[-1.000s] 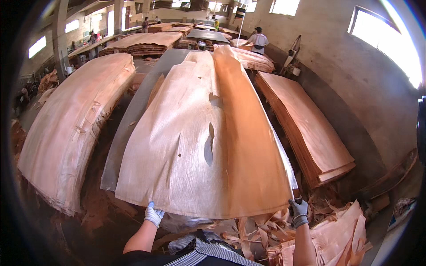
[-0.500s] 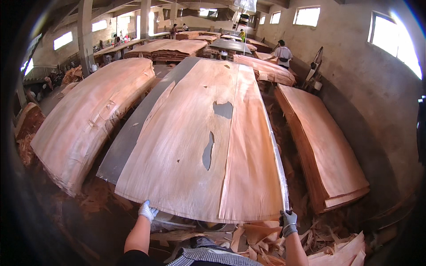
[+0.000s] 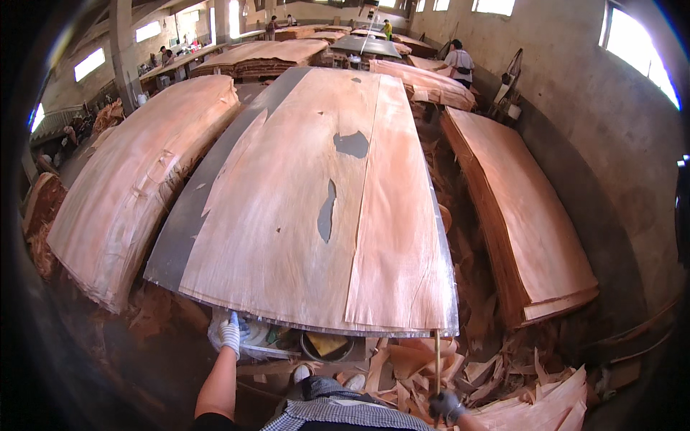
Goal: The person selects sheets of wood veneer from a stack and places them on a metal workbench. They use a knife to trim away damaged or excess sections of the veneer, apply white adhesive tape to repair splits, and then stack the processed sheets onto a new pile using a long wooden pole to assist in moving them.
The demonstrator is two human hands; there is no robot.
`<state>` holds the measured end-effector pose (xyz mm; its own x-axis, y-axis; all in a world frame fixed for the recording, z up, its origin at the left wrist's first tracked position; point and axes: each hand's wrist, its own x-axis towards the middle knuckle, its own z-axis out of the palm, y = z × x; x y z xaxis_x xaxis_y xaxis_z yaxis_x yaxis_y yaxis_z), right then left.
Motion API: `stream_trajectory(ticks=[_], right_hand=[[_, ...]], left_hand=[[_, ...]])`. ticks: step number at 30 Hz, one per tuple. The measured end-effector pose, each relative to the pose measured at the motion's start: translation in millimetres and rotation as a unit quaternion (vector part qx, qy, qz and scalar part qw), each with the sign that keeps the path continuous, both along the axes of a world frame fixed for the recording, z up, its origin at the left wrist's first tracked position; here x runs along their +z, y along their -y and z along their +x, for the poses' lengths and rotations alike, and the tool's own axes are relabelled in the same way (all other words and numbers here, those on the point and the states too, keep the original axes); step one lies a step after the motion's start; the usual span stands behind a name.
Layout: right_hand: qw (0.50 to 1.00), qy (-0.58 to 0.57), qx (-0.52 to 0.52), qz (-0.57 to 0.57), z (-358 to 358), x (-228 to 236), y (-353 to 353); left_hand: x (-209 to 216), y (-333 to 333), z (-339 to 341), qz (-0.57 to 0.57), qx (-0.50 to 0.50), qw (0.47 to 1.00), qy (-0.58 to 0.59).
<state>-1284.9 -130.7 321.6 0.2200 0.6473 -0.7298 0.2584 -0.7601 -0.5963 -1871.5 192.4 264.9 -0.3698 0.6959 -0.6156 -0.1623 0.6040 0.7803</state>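
A large pale wood veneer sheet (image 3: 277, 208) lies on a dark grey board (image 3: 169, 248), with a pinker veneer strip (image 3: 395, 237) along its right side. Dark grey shows through two big holes in the pale sheet. My left hand (image 3: 231, 335), in a white and blue glove, is at the front edge, left of centre, fingers apart and one pointing up against the edge. My right hand (image 3: 447, 406), in a dark grey glove, is lower right and closed round a thin tan stick (image 3: 437, 363). The stick stands nearly upright, its top at the front right edge.
Veneer stacks flank the board: a left stack (image 3: 136, 179) and a right stack (image 3: 528, 215). Torn veneer scraps (image 3: 532, 402) cover the floor at lower right. A dark basin (image 3: 327, 347) sits under the front edge. A co-worker (image 3: 458, 63) stands at the far right.
My right hand has let go of the front right corner and moved down, now holding the stick. My left hand has shifted slightly below the edge. The view has tilted downward.
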Motion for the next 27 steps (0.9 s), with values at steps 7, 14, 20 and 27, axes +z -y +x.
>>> stream_trajectory(ticks=[7,14,20,27], right_hand=[[0.984,-0.054,-0.131,0.111,-41,-30,-64],[0.89,0.176,-0.281,0.314,69,-44,-121],[0.872,0.381,-0.191,0.239,154,-43,-158],[0.86,0.407,-0.204,0.23,200,-89,-166]], left_hand=[[29,-36,123,0.23,-0.304,0.809,-0.448],[31,-37,159,0.06,-0.408,0.683,-0.603],[22,-45,180,0.085,-0.443,0.66,-0.601],[46,-34,225,0.131,-0.502,0.613,-0.595]])
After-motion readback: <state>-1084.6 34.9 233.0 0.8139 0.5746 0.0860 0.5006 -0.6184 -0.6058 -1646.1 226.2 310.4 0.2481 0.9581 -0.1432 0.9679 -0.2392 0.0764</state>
